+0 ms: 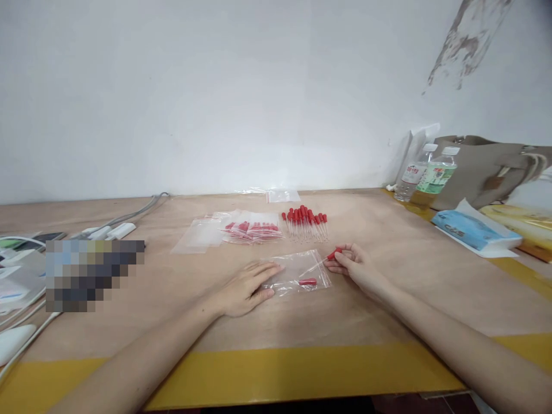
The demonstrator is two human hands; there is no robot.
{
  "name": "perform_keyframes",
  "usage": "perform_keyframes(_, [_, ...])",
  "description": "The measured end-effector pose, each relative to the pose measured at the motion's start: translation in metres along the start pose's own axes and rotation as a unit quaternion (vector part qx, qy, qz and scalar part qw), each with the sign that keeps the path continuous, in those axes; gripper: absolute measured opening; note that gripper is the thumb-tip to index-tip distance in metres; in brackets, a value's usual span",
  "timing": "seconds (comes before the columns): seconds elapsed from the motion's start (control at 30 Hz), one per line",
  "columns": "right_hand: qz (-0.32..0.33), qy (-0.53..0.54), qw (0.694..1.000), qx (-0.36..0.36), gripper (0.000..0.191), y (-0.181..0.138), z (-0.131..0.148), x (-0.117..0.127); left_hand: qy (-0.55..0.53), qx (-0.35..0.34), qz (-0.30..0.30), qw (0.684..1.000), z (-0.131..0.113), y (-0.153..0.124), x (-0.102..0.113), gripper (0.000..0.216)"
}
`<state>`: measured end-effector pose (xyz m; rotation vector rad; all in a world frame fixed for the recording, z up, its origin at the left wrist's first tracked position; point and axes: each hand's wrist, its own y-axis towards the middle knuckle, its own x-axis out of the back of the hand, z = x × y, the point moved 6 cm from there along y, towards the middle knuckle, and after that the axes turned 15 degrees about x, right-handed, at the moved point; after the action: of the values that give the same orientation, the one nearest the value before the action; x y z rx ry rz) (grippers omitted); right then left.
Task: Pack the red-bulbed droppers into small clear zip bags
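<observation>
A clear zip bag (287,269) lies flat on the table in front of me, its zip edge toward the right. Inside it rests one dropper with a red bulb (307,282). My left hand (248,287) lies on the bag's left end, fingers stretched out and thumb apart. Pinched by its red bulb, a second dropper (334,253) is in my right hand (351,265), its thin clear tube reaching left over or into the bag's mouth; which of the two I cannot tell. Behind the bag lies a pile of red-bulbed droppers (304,218).
Filled bags of droppers (254,227) and flat bags (194,234) lie left of the pile, another bag (283,196) by the wall. Bottles (435,172), a tissue pack (476,230) and a grey handbag (474,167) stand right. Chargers and cables (121,231) lie left.
</observation>
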<state>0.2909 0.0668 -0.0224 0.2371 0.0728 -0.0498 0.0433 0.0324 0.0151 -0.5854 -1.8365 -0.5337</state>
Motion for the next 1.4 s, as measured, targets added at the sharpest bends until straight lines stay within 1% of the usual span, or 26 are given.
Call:
perform_keyframes(0.1, [0.090,-0.098,0.991,0.032,0.036,0.001,0.007,0.001,-0.011,0.007,-0.016,1.000,0.001,0.000,0.001,0.049])
perform_keyframes(0.17, [0.143,-0.183,0.971,0.064,0.034,0.002,0.012,0.001,-0.010,0.006,-0.014,1.000,0.001,0.000,0.000,0.048])
perform_keyframes(0.23, [0.176,-0.231,0.953,0.089,0.032,0.004,0.013,-0.001,-0.004,0.004,-0.013,1.000,0.001,0.000,0.000,0.048])
perform_keyframes(0.33, [0.205,-0.237,0.944,0.107,0.027,0.004,0.010,-0.012,0.005,0.003,-0.011,1.000,0.001,0.001,-0.001,0.048])
perform_keyframes(0.43, [0.215,-0.250,0.935,0.129,0.022,0.003,0.008,-0.024,0.007,0.005,-0.010,1.000,0.001,0.001,-0.001,0.048])
perform_keyframes(0.53, [0.225,-0.281,0.918,0.168,0.021,0.000,0.011,-0.034,0.002,0.004,-0.012,1.000,0.000,0.001,-0.001,0.048])
perform_keyframes(0.67, [0.276,-0.286,0.892,0.215,0.024,-0.003,0.014,-0.040,0.001,0.005,-0.009,1.000,0.000,0.001,-0.001,0.048])
perform_keyframes(0.73, [0.301,-0.259,0.895,0.204,0.025,0.000,0.013,-0.037,0.007,0.008,-0.002,1.000,0.001,0.002,-0.002,0.047])
perform_keyframes(0.77, [0.295,-0.244,0.905,0.184,0.025,0.005,0.011,-0.032,0.010,0.008,0.003,1.000,0.001,0.002,-0.002,0.047])
perform_keyframes(0.8, [0.274,-0.235,0.920,0.156,0.027,0.012,0.009,-0.025,0.013,0.007,0.007,1.000,0.002,0.003,-0.003,0.046])
perform_keyframes(0.87, [0.190,-0.247,0.945,0.100,0.027,0.034,0.006,-0.005,0.018,0.001,0.010,1.000,0.002,0.003,-0.005,0.044])
perform_keyframes(0.9, [0.135,-0.275,0.948,0.081,0.026,0.047,0.005,0.007,0.020,-0.001,0.009,1.000,0.003,0.003,-0.005,0.044])
perform_keyframes(0.93, [0.079,-0.313,0.943,0.074,0.023,0.060,0.007,0.018,0.022,-0.002,0.007,1.000,0.004,0.003,-0.005,0.044])
perform_keyframes(0.97, [0.038,-0.357,0.931,0.062,0.020,0.073,0.007,0.027,0.023,-0.002,0.005,1.000,0.004,0.003,-0.006,0.044])
perform_keyframes(1.03, [-0.022,-0.427,0.903,0.033,0.017,0.098,0.005,0.038,0.024,-0.001,0.005,1.000,0.005,0.003,-0.006,0.044])
perform_keyframes(1.1, [-0.046,-0.451,0.892,0.011,0.019,0.120,0.000,0.039,0.023,0.001,0.006,1.000,0.005,0.003,-0.006,0.044])
perform_keyframes(1.2, [-0.062,-0.461,0.885,-0.025,0.024,0.144,-0.012,0.036,0.024,0.004,0.013,1.000,0.006,0.003,-0.006,0.044])
perform_keyframes(1.3, [-0.083,-0.458,0.883,-0.063,0.027,0.157,-0.023,0.035,0.029,0.004,0.022,0.999,0.006,0.002,-0.006,0.045])
perform_keyframes(1.4, [-0.100,-0.430,0.893,-0.088,0.026,0.161,-0.030,0.036,0.030,0.001,0.024,0.999,0.006,0.002,-0.006,0.045])
